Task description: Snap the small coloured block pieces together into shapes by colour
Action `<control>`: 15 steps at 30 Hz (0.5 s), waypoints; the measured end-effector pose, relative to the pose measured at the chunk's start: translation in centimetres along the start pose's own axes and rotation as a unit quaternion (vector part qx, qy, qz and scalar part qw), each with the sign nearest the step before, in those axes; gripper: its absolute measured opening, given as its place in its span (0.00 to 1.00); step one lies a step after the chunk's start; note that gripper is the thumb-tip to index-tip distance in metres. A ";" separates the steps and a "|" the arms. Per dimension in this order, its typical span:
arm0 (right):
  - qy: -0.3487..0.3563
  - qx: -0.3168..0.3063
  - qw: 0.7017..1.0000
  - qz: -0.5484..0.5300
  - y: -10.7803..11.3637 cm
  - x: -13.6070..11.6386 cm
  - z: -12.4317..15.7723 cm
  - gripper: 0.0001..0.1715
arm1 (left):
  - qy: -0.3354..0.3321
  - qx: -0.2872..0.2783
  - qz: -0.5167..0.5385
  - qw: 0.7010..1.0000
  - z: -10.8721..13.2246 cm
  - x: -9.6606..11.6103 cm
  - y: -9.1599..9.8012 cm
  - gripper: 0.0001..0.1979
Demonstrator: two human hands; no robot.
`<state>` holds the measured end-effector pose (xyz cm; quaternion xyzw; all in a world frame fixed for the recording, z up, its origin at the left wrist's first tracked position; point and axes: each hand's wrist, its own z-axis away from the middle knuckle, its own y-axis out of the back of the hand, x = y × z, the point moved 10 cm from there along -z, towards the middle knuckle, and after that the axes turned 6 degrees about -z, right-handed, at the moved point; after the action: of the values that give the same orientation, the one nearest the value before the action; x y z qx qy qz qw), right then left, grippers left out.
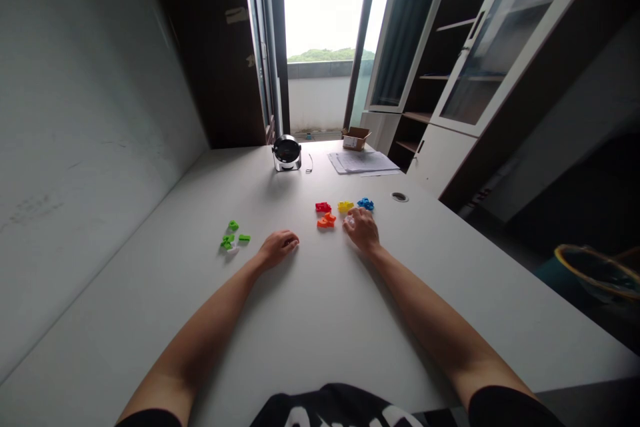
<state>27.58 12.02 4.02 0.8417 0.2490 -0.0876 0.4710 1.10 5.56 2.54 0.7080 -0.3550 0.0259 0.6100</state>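
Observation:
My left hand (pixel 279 248) rests on the white table with its fingers curled in; whatever may be inside them is hidden. To its left lie several green plastic pieces (pixel 227 241) and a white piece (pixel 233 249). My right hand (pixel 364 231) is closed, fingertips down, around a small white plastic piece (pixel 349 221), partly covered by the fingers. Just beyond that hand are a yellow pile (pixel 345 206) and a blue pile (pixel 365 203) of small pieces. A red pile (pixel 323 207) and an orange pile (pixel 327 220) sit to its left.
At the table's far side stand a round black device (pixel 287 150) on a stand and a small cardboard box (pixel 355 139). Papers (pixel 365 161) lie before the box. A cable hole (pixel 399 197) is near the right edge. A wall (pixel 90 147) borders the left.

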 end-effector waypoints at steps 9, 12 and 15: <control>-0.056 0.061 0.989 -0.123 2.8 0.2 -0.1 0.12 | -0.004 0.002 0.005 1.000 0.0 0.1 0.0 0.11; -0.051 0.045 0.983 -0.172 2.8 -2.1 0.3 0.12 | -0.005 0.003 0.003 1.000 0.0 0.0 -0.1 0.11; -0.007 0.015 0.976 -0.215 2.6 -6.4 1.0 0.10 | -0.004 0.002 0.000 1.000 -0.1 0.0 -0.2 0.11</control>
<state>23.45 7.95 7.89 0.7749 0.4195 -0.1961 0.4302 1.24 5.62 2.40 0.7090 -0.3574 0.0240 0.6074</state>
